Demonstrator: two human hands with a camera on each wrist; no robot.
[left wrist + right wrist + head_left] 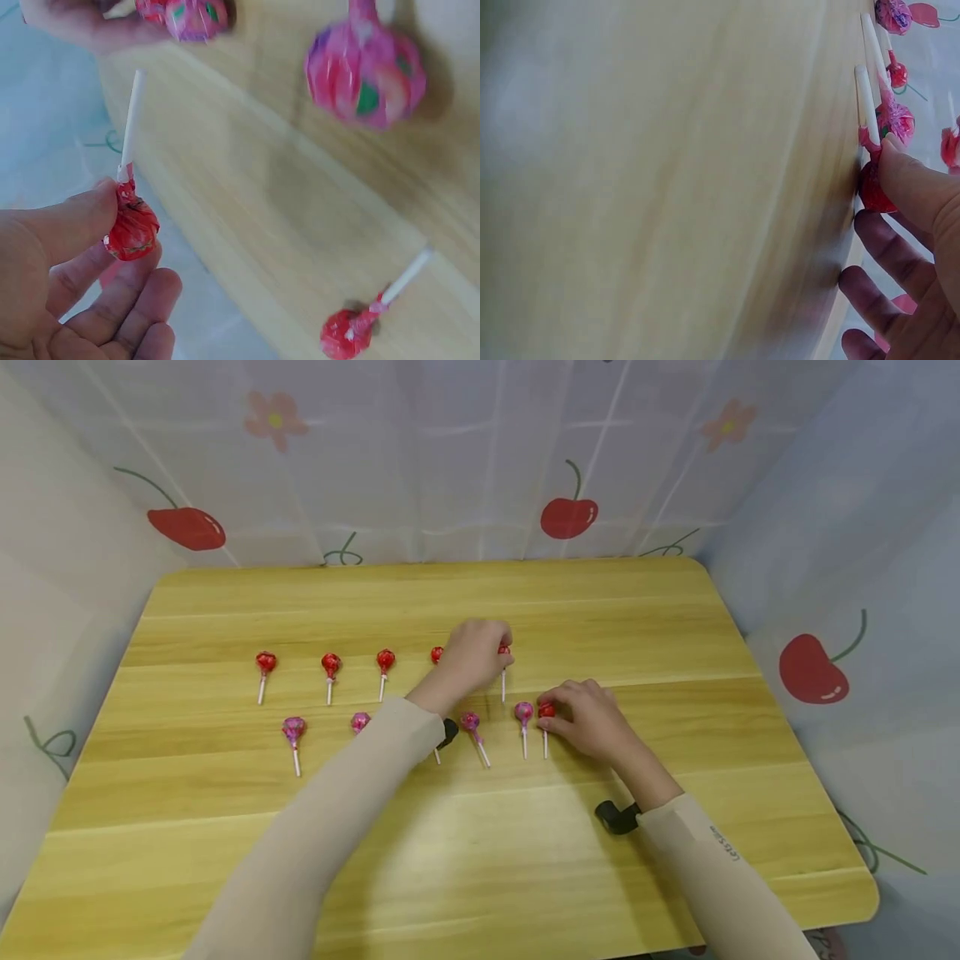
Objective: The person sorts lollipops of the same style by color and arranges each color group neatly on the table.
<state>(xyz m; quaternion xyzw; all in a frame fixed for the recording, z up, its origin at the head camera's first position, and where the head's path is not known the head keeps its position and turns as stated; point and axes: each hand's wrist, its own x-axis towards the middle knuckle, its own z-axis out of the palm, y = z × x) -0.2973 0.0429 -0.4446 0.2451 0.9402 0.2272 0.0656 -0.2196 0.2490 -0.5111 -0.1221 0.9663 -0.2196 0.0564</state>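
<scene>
My left hand pinches a red-wrapped lollipop by its head between thumb and fingers, its white stick pointing toward me in the head view. To the right, my right hand holds another red lollipop by the head, low at the tabletop. Just left of that one lies a pink-purple lollipop. Another pink-purple lollipop lies slanted below my left hand. A red lollipop is partly covered by the left hand, and my left wrist hides most of one more in the front row.
Red lollipops form a back row on the wooden table, left of my left hand. Pink-purple lollipops make a front row, partly behind my left sleeve. A cherry-print curtain borders the far edge.
</scene>
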